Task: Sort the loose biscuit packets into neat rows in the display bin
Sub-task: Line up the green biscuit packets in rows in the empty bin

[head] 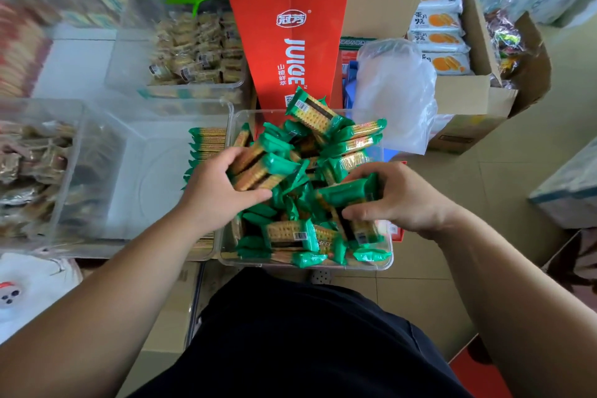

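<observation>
The loose biscuit packets [326,139], green at the ends with yellow crackers showing in the middle, lay in a disordered heap inside a clear tub [307,265] on the floor, directly in front of the person's knees. Both hands were down in this heap. The left hand [219,194] gripped a bundle of packets [255,168] at the left side of the tub. Its fingers were curled over the top of the bundle and its thumb was pressed in from below, so that about 3 packets lay side by side in the grip. The right hand [400,200] was at the right side of the tub and held 1 green packet [347,191]. The fingers were curled over it from behind and the thumb closed toward them underneath. The display bin [145,178], large and transparent, stood just beside the tub on the left, and the 2 walls were touching or almost touching. A row of packets [208,142] stood on edge against the right wall of the bin, while most of the bin's floor was bare. Behind the tub there were a red juice carton [290,42], a clear plastic bag [394,90] and a cardboard box [468,97] with packets of orange cakes. Further left, 2 more clear bins [193,52] held brown snack packets, though that side was blurred.
</observation>
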Demonstrator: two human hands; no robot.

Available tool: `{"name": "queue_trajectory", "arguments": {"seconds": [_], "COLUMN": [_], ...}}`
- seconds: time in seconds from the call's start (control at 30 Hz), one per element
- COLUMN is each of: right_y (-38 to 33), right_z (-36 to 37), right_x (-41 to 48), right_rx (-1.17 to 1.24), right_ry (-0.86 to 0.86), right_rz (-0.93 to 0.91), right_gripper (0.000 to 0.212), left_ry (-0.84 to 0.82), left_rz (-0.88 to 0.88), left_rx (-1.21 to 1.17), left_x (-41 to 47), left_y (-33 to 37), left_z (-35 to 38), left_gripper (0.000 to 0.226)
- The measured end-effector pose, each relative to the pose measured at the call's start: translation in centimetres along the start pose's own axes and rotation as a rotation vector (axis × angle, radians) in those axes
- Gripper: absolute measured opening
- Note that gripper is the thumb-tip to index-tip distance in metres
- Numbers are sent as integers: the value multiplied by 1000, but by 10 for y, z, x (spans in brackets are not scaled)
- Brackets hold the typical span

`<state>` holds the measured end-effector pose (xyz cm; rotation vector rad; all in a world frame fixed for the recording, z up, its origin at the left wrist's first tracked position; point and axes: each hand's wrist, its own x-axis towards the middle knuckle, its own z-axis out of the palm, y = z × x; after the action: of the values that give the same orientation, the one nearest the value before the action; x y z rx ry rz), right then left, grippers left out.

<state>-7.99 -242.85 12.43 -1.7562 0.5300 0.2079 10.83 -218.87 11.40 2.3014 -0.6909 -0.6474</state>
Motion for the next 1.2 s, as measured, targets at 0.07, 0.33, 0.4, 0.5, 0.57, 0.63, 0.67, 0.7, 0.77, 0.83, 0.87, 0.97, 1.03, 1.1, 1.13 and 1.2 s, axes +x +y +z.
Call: {"name": "queue_trajectory", "arguments": {"seconds": [0.07, 0.33, 0.4, 0.5, 0.57, 0.63, 0.67, 0.7, 0.77, 0.83, 0.87, 0.97, 1.03, 1.1, 1.13, 1.2], "right_y": [-7, -34, -40, -49, -57, -65, -70, -74, -83, -84, -82, -76, -82, -97, -105, -122], "right_z": [17, 70, 73, 77, 75, 68, 66, 64, 69, 81, 88, 104, 115, 127, 134, 150], "right_x": [8, 50, 55, 61, 66, 72, 74, 76, 80, 83, 84, 83, 79, 74, 73, 74], "right_rx": [-16, -624, -671, -750, -747, -715, -700, -695, -752, -824, -818, -742, -698, -610, -532, -365], "right_ry": [-126, -376, -419, -408, -334, -215, -151, -93, -20, -13, -6, 88, 186, 323, 394, 473], "right_rz": [-2, 107, 122, 149, 158, 142, 130, 120, 112, 131, 165, 256, 271, 257, 231, 161], "right_gripper": [37, 67, 68, 67, 56, 40, 37, 38, 42, 45, 46, 49, 46, 43, 41, 34], "left_ry": [50, 218, 241, 256, 234, 190, 163, 131, 52, -76, -155, -350, -420, -465, -482, -546], "left_rz": [-40, -252, -278, -299, -310, -312, -304, -294, -264, -219, -179, -33, 44, 123, 165, 211], "left_rx": [16, 89, 94, 95, 148, 209, 223, 238, 308, 432, 514, 658, 672, 716, 738, 744], "left_x": [-5, -32, -37, -36, -31, -24, -19, -15, -4, 7, 13, 29, 37, 43, 45, 48], "left_y": [-11, -68, -82, -105, -123, -145, -157, -169, -190, -206, -213, -229, -233, -233, -234, -239], "left_z": [-13, -50, -59, -72, -82, -91, -96, -100, -105, -109, -110, -112, -112, -112, -111, -107], "left_gripper": [74, 55, 54, 53, 54, 53, 52, 50, 47, 47, 48, 47, 43, 44, 46, 54]}}
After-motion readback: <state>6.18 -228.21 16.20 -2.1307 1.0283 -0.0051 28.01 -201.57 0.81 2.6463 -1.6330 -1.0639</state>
